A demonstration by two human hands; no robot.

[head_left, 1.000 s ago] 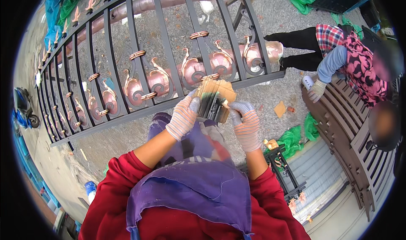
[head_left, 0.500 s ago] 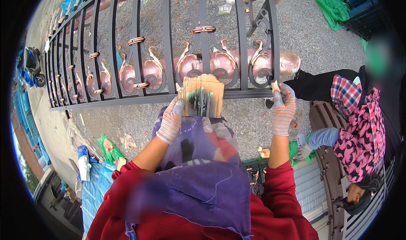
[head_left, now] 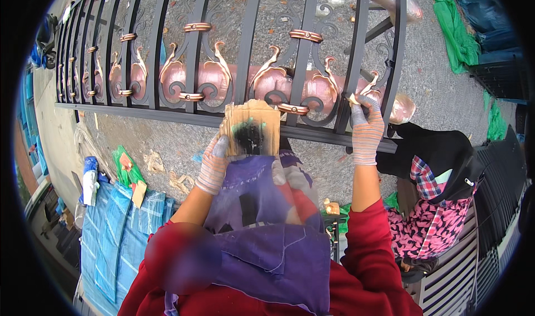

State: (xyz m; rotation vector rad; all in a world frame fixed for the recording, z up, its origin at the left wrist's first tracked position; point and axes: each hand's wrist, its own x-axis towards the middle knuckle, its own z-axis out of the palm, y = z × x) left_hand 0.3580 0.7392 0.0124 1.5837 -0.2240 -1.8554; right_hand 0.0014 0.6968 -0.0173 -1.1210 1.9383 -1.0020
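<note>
My left hand [head_left: 213, 164], in a striped knit glove, grips the side of a cardboard piece [head_left: 263, 113] smeared with black and some green in its middle. The cardboard stands in front of the lower rail of a dark metal fence panel [head_left: 167, 114]. My right hand [head_left: 368, 131], gloved likewise, pinches a small pale pad [head_left: 353, 99] at the fingertips. That pad is by an upright bar near the panel's right end, next to a copper-coloured leaf ornament [head_left: 370, 84]. Whether it touches the metal, I cannot tell.
Below the panel's bars lies a pink plastic-wrapped roll [head_left: 242, 82]. At right, a co-worker in a pink-and-black patterned top [head_left: 440, 227] bends down close to my right arm. A blue plastic-covered stack [head_left: 120, 243] stands at lower left, with green netting [head_left: 457, 35] at upper right.
My right hand has shifted from the lower rail's right end to the nearby upright bar. The view has moved, the cardboard stays in my left hand, and the co-worker appears lower and nearer.
</note>
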